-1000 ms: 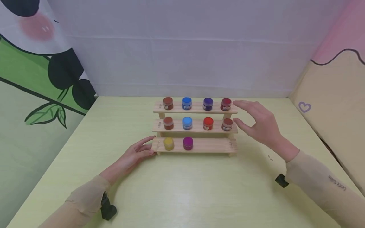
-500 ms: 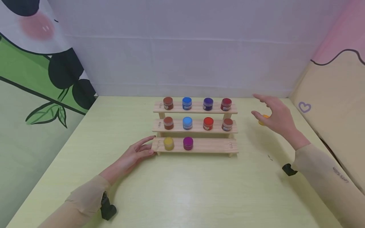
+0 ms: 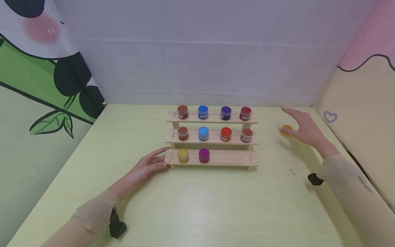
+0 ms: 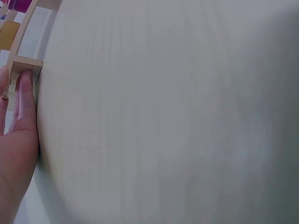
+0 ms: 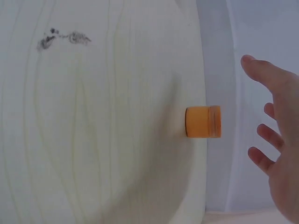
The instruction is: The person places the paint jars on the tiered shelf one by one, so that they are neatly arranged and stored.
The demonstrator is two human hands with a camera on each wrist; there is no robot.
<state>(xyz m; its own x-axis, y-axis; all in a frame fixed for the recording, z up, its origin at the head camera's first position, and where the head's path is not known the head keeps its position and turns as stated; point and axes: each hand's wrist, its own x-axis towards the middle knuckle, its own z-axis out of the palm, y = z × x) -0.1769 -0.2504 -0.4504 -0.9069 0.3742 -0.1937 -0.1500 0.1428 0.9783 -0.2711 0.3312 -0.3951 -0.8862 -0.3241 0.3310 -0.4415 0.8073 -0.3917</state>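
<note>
A three-tier wooden display rack [image 3: 228, 157] carries small lidded paint jars. Yellow [image 3: 183, 155] and magenta [image 3: 204, 155] jars stand on its lowest tier. My left hand [image 3: 145, 168] holds the left end of that tier, thumb in front and fingers behind; the left wrist view has the fingertips against the rack's end and leg. An orange jar [image 5: 202, 122] stands on the table right of the rack. Beside it hovers my right hand [image 3: 310, 132], thumb and fingers spread wide. In the right wrist view a gap shows between the hand and the jar.
Brown, blue, dark blue and red jars fill the top tier [image 3: 213, 120]; brown, light blue and red ones stand on the middle tier [image 3: 213, 141]. The pale table [image 3: 197, 206] meets a white cloth backdrop [image 3: 197, 68] behind. A small dark mark [image 3: 292, 171] lies at the right.
My right hand has moved rightward from the rack's right end to the orange jar, now in view near its thumb. The left hand and the jars on the rack stay put.
</note>
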